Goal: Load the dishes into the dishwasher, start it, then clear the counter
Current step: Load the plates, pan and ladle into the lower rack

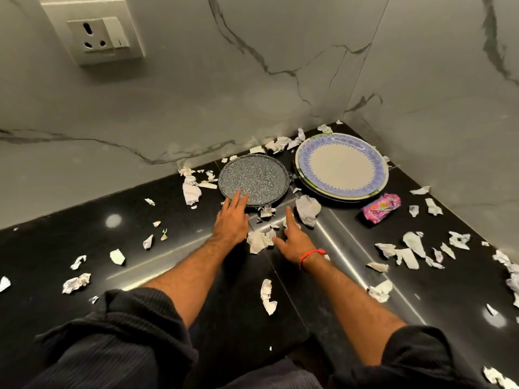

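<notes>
we have both hands out over the black counter (70, 220), reaching toward the corner at twelve o'clock. our left hand (231, 217) lies flat, fingers straight, its fingertips on the near rim of the speckled grey plate (254, 179); it holds nothing yet. our right hand (292, 238), with a red thread at the wrist, is spread and empty, forefinger pointing ahead, just beside a crumpled paper scrap (307, 210). at two o'clock from the grey plate sits the blue-patterned plate (341, 167), resting on what seem to be more dishes. torn paper litters the counter all round, and a pink wrapper (380, 207) lies at four o'clock from that stack. to lift the grey plate well, we judge it best to slide fingers under the near rim, thumb on top, and tip off any scraps first. the dishwasher is out of view.
</notes>
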Demonstrator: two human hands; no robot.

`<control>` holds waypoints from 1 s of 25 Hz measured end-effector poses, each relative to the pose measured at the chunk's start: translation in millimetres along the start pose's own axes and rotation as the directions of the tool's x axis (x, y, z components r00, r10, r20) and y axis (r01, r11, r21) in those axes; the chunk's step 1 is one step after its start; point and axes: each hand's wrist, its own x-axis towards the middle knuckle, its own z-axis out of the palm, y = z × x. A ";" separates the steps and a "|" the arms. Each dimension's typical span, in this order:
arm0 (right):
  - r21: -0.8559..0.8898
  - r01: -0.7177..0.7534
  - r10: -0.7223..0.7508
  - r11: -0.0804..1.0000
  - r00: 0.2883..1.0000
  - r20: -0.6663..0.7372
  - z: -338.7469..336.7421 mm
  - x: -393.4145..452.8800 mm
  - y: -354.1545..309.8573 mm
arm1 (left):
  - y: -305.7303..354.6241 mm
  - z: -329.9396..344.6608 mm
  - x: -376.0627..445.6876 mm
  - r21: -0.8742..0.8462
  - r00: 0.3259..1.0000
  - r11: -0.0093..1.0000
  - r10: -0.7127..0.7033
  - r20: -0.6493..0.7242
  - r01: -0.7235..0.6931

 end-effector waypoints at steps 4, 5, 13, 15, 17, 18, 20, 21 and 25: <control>-0.054 -0.035 0.035 0.998 0.999 0.006 -6.6 16.7 -2.9 | -8.6 19.2 5.4 0.083 0.999 0.996 -0.015 -0.038 0.018; -0.039 -0.061 0.061 0.997 0.998 -0.003 -8.0 18.7 -4.6 | -9.1 23.1 3.4 0.056 0.997 0.998 -0.007 -0.079 0.012; 0.060 -0.119 0.128 0.991 0.973 -0.194 9.1 5.5 -3.1 | -18.1 7.4 -28.5 -0.161 0.989 0.983 -0.104 -0.101 0.086; 0.106 -0.069 0.099 0.992 0.949 -0.301 16.0 -3.8 -3.4 | -20.5 5.9 -39.5 -0.225 0.987 0.972 -0.099 -0.129 0.068; 0.206 -0.057 0.131 0.977 0.923 -0.363 19.4 -11.5 -1.1 | -25.3 5.1 -48.2 -0.284 0.987 0.957 -0.095 -0.131 0.055; 0.285 -0.061 0.171 0.956 0.911 -0.376 18.9 -13.3 0.1 | -27.4 3.9 -52.0 -0.311 0.987 0.949 -0.092 -0.129 0.048; 0.431 -0.105 0.277 0.896 0.891 -0.359 13.4 -13.9 1.3 | -29.1 2.2 -57.3 -0.353 0.990 0.935 -0.080 -0.114 0.035; 0.485 -0.134 0.329 0.864 0.880 -0.342 9.8 -13.6 0.7 | -28.6 1.5 -59.5 -0.376 0.992 0.926 -0.075 -0.100 0.033; 0.706 -0.057 0.347 0.706 0.897 -0.274 -5.1 -26.5 -14.9 | -23.2 -3.0 -71.1 -0.422 0.994 0.906 -0.053 -0.095 0.008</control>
